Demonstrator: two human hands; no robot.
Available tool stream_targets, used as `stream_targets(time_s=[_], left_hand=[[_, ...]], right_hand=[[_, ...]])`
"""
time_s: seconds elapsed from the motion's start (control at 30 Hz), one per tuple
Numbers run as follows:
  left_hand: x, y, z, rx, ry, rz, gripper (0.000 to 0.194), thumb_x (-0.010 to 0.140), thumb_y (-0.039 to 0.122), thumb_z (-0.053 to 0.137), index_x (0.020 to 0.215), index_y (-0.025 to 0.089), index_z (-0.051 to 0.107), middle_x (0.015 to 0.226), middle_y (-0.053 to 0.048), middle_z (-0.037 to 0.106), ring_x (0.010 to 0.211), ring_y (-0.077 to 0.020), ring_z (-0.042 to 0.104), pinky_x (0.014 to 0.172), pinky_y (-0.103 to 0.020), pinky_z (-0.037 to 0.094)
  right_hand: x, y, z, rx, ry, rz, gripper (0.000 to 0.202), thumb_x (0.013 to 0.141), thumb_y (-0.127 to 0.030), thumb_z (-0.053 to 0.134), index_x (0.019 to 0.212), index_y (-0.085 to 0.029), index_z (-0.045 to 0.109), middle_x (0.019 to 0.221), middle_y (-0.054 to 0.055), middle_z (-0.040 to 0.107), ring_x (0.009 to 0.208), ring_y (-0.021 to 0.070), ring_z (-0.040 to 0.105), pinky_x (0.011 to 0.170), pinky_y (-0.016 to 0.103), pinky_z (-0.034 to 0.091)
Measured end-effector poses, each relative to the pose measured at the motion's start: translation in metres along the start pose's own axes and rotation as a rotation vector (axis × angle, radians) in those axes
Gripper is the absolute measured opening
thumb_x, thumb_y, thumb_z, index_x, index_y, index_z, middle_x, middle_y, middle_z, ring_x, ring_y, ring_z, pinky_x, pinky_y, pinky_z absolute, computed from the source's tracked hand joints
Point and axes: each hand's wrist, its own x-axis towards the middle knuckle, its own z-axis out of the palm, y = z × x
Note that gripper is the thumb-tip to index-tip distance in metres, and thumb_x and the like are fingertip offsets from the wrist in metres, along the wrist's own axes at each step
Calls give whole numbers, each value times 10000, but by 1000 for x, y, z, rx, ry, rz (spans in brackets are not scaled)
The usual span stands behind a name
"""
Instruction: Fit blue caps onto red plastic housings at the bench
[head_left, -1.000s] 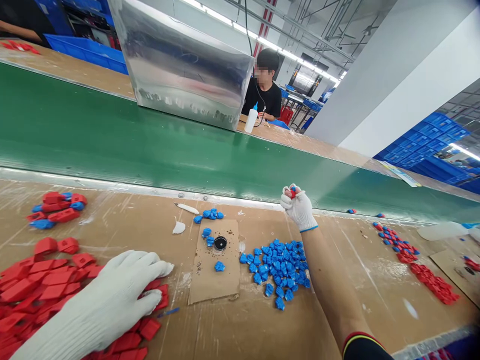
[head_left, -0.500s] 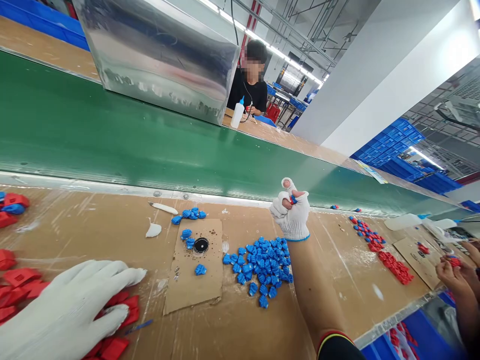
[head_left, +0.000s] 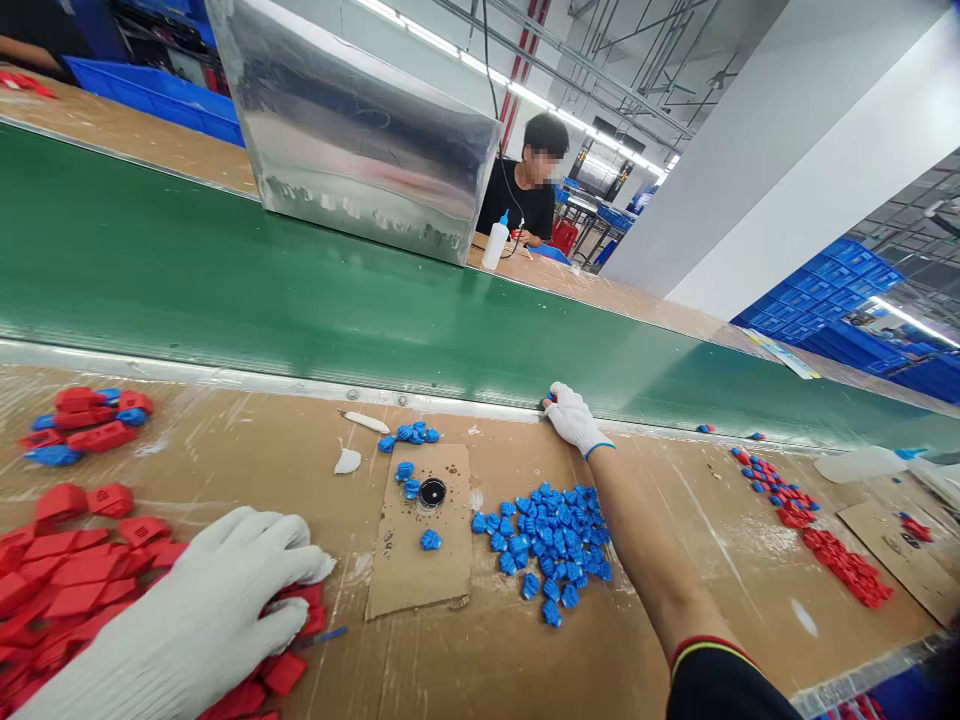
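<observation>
My left hand [head_left: 217, 590], in a white knit glove, lies over the pile of red plastic pieces [head_left: 82, 570] at the lower left. Its fingers are stretched out, thumb apart, with red pieces showing beneath and between them. By the near edge of the green conveyor belt [head_left: 360, 320], my gloved right hand [head_left: 574, 415] is closed on a small red-and-blue plastic piece [head_left: 551, 397]; only a bit of blue shows now. Loose blue pieces [head_left: 551, 545] are heaped below that hand. A cardboard sheet [head_left: 420, 590] bears a few blue pieces and a round black disc [head_left: 433, 492].
Joined red-and-blue pieces [head_left: 90, 420] lie at the left. A white-handled tool [head_left: 365, 421] rests near the belt rail. A metal box [head_left: 367, 140] stands beyond the belt, beside a seated person [head_left: 525, 190]. Rows of red pieces [head_left: 847, 565] lie at the right.
My right hand has moved down from raised above the belt's edge to the rail, turning palm down. My left hand stays over the red pieces. The view has swung left.
</observation>
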Motion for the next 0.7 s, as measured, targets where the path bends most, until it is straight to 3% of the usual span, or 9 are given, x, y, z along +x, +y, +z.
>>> stream_targets(time_s=[0.1, 0.2, 0.33, 0.47, 0.57, 0.7], left_hand=[[2, -7, 0, -16, -25, 47, 227, 886, 264, 590, 834, 323, 803, 910, -52, 755, 866, -298, 669, 812, -439, 474], [4, -12, 5, -12, 19, 52, 232, 900, 271, 595, 835, 332, 810, 882, -58, 745, 841, -301, 662, 807, -449, 467], [4, -11, 11, 48, 24, 58, 266, 915, 262, 566, 904, 319, 826, 925, -74, 754, 901, -330, 662, 868, -494, 469], [3, -5, 7, 152, 31, 56, 348, 947, 192, 483, 1003, 276, 816, 970, -74, 751, 979, -335, 645, 951, -516, 475], [7, -3, -1, 109, 106, -4, 376, 976, 188, 421, 1109, 236, 770, 1097, -65, 770, 1110, -332, 656, 1052, -519, 485], [14, -3, -12, -71, 202, -113, 328, 952, 244, 445, 1160, 228, 698, 1100, -64, 774, 1127, -338, 710, 1028, -500, 521]], right_hand=[[-20, 21, -15, 90, 102, 90, 563, 994, -405, 340, 1448, -131, 529, 1480, 259, 626, 1373, 379, 592, 1158, 545, 485], [-60, 42, -41, 168, 171, 109, 661, 1033, -431, 151, 1536, -97, 420, 1561, 277, 555, 1448, 361, 557, 1187, 562, 471], [-127, 49, -70, 218, 33, -13, 529, 1006, -571, 413, 1380, -243, 594, 1408, 143, 699, 1279, 313, 674, 1106, 479, 537], [-163, 21, -77, 79, -159, -253, 287, 949, -367, 523, 1165, -267, 684, 1297, 109, 741, 1209, 324, 664, 1042, 487, 518], [-163, -11, -70, -81, -330, -351, 166, 912, -235, 507, 965, -257, 664, 1071, 76, 748, 1032, 290, 644, 891, 410, 493], [-151, -36, -57, -174, -472, -482, 234, 803, -118, 531, 937, -254, 664, 986, 47, 734, 934, 258, 615, 827, 359, 436]])
